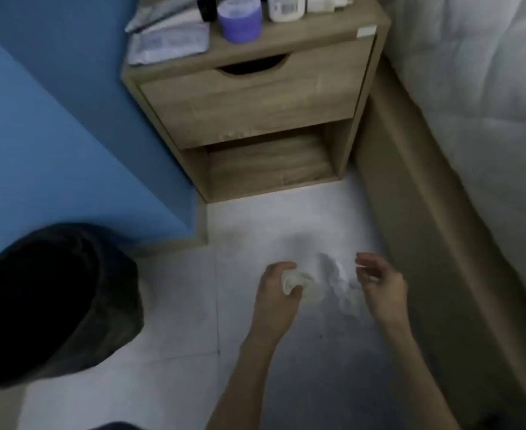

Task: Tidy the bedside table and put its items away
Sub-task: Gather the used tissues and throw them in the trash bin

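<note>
The wooden bedside table (249, 100) stands against the blue wall, its drawer closed. On top lie a purple jar (240, 20), white packets (168, 41), a white bottle (286, 7) and a black item (207, 7). Over the floor, my left hand (278, 290) grips a crumpled white tissue (299, 282). A second blurred white tissue (337, 276) hangs between my hands. My right hand (379, 280) is beside it with fingers loosely curled; whether it touches the tissue is unclear through the blur.
A bin lined with a black bag (53, 302) stands on the floor at the left. The bed with a white quilt (478, 88) and its beige frame (426, 228) runs along the right. Pale floor tiles (177, 383) lie below my arms.
</note>
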Demonstrator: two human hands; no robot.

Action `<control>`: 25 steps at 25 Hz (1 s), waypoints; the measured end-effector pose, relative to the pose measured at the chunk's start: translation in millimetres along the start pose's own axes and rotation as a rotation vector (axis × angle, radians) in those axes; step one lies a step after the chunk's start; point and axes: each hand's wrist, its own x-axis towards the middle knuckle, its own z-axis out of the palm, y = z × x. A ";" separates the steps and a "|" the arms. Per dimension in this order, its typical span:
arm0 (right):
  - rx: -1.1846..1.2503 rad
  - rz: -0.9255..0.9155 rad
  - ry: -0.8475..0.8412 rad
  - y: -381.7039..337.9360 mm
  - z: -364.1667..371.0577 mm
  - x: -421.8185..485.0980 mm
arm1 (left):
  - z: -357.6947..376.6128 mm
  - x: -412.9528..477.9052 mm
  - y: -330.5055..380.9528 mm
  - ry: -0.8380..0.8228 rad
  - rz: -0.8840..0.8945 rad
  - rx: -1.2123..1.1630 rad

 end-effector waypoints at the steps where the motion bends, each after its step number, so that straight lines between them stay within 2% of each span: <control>1: -0.025 0.015 0.006 22.8 9.6 6.4 | 20.5 8.5 -14.4 -0.018 0.037 0.014; 3: -0.141 0.002 0.004 66.1 27.5 19.8 | 58.2 25.3 -43.5 -0.096 0.058 0.111; 5: -0.314 -0.005 -0.093 103.8 46.1 26.5 | 85.3 36.1 -68.9 -0.169 0.052 0.253; 9: -0.552 0.035 -0.270 160.4 71.3 21.9 | 110.2 46.0 -96.0 -0.161 0.067 0.422; 13: -0.418 0.077 -0.105 175.7 89.3 23.7 | 116.9 54.1 -103.1 -0.007 0.147 0.420; 16: -0.366 0.178 -0.131 152.1 81.2 33.6 | 114.9 53.6 -96.3 0.032 0.137 0.388; 21: -0.141 -0.021 0.059 69.9 61.2 61.0 | 78.7 71.9 -50.2 0.122 0.168 0.320; 25: 0.106 -0.079 0.033 -24.5 32.6 79.3 | 15.9 82.2 31.8 0.133 0.258 0.274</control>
